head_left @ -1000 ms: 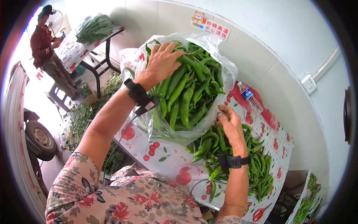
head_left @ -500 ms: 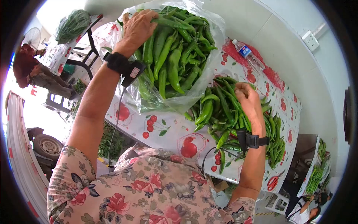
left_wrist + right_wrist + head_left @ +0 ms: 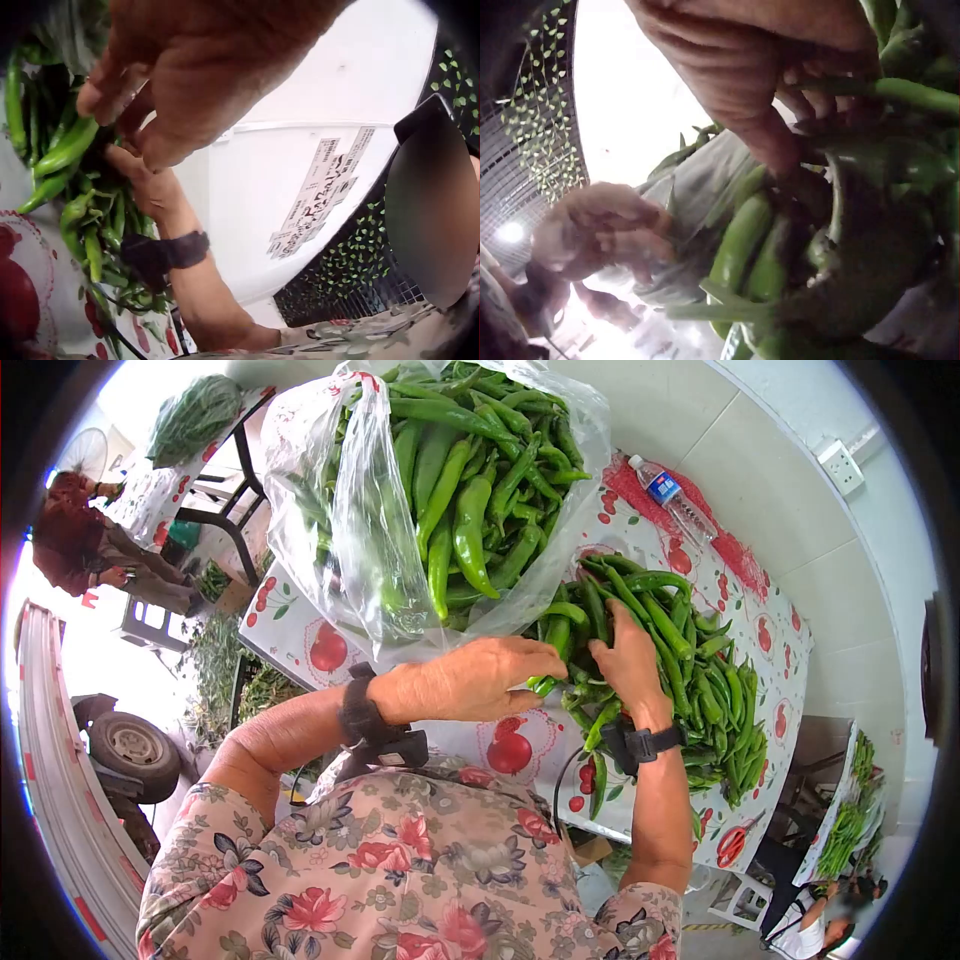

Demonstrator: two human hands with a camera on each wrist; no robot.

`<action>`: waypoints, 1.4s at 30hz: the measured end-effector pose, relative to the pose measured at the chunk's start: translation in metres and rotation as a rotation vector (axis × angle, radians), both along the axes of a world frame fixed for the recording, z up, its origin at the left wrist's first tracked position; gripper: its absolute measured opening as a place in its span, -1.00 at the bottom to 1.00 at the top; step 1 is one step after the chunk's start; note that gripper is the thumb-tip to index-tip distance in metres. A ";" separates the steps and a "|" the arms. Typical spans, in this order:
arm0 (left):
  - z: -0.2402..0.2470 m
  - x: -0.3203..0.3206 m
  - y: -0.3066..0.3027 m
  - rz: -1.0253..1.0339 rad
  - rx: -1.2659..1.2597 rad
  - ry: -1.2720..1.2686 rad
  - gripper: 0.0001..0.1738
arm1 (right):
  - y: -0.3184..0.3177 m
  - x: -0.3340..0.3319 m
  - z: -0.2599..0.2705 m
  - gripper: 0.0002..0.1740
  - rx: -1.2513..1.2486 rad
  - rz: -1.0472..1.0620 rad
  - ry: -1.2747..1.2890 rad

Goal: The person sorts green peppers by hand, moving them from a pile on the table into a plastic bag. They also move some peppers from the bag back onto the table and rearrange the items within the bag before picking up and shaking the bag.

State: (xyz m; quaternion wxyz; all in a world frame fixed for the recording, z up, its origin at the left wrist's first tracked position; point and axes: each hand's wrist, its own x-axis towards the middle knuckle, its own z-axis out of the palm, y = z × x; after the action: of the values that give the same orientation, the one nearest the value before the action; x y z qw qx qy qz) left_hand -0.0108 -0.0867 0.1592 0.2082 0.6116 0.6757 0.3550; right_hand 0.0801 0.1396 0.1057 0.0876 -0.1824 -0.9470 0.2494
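A heap of long green peppers (image 3: 690,650) lies on the cherry-patterned tablecloth, under and around my right hand (image 3: 632,660). That hand's fingers and thumb curl about peppers at the heap's left part; the right wrist view shows fingers partly hidden among pods. My left hand (image 3: 470,678) hovers at the heap's left edge, fingers bent loosely toward the green peppers (image 3: 67,154), nothing visible between them. Behind it stands a big clear plastic bag (image 3: 370,510) filled with green peppers (image 3: 470,510), its near edge folded partly over them.
A water bottle (image 3: 672,498) lies on red netting (image 3: 740,560) by the wall. Red-handled scissors (image 3: 733,845) rest near the table's right edge. Greens (image 3: 850,810) lie on a surface at the right. A person (image 3: 100,540) is beside another table at the left.
My left hand has left the bag's peppers and come down and right to the loose heap. My right hand went from the bag's edge onto the heap, then slightly left.
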 end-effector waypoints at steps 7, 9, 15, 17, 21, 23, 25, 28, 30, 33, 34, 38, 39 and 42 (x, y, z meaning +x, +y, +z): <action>-0.033 0.004 0.010 0.137 -0.110 -0.151 -0.34 | -0.008 0.013 0.026 -0.44 -0.391 -0.184 0.048; -0.048 0.012 0.013 0.195 -0.098 -0.030 -0.25 | -0.014 0.017 0.035 -0.46 -0.433 -0.193 0.093; -0.089 0.013 0.033 0.331 0.048 -0.459 -0.22 | -0.024 0.022 0.029 -0.50 -0.365 -0.156 0.079; -0.080 0.016 0.038 0.344 0.072 -0.641 -0.27 | -0.027 0.023 0.023 -0.50 -0.279 -0.131 0.054; -0.069 0.012 0.033 0.235 -0.046 -0.889 -0.25 | -0.032 0.022 0.015 -0.43 -0.282 -0.070 0.011; -0.060 0.010 0.030 0.312 -0.180 -1.038 -0.27 | -0.033 0.022 0.006 -0.41 -0.309 -0.074 0.069; -0.047 0.012 0.031 0.389 -0.245 -1.139 -0.30 | -0.034 0.022 0.003 -0.39 -0.301 -0.057 0.109; -0.042 0.011 0.041 0.438 -0.253 -1.197 -0.32 | -0.033 0.022 0.004 -0.37 -0.300 -0.059 0.075; -0.052 0.004 0.046 0.372 -0.306 -1.207 -0.32 | -0.032 0.020 0.004 -0.35 -0.360 -0.063 0.043; -0.060 0.004 0.048 0.379 -0.315 -1.148 -0.31 | -0.032 0.016 0.004 -0.33 -0.508 -0.100 0.054; -0.063 0.006 0.048 0.398 -0.309 -1.147 -0.31 | -0.036 0.018 0.004 -0.33 -0.540 -0.145 0.076; -0.065 0.014 0.047 0.345 -0.254 -1.076 -0.26 | -0.035 0.025 0.002 -0.35 -0.693 -0.144 0.142; -0.063 0.014 0.046 0.301 -0.232 -1.040 -0.25 | -0.036 0.027 0.002 -0.36 -0.723 -0.148 0.155; -0.031 0.020 0.043 0.261 -0.228 -0.966 -0.21 | -0.037 0.034 0.004 -0.40 -0.869 -0.181 0.223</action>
State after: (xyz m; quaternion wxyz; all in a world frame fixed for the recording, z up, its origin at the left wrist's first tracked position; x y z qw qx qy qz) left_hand 0.0091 -0.0433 0.1277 0.5161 0.2616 0.6075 0.5442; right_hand 0.1140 0.1030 0.1097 0.1256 -0.2563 -0.7196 0.6330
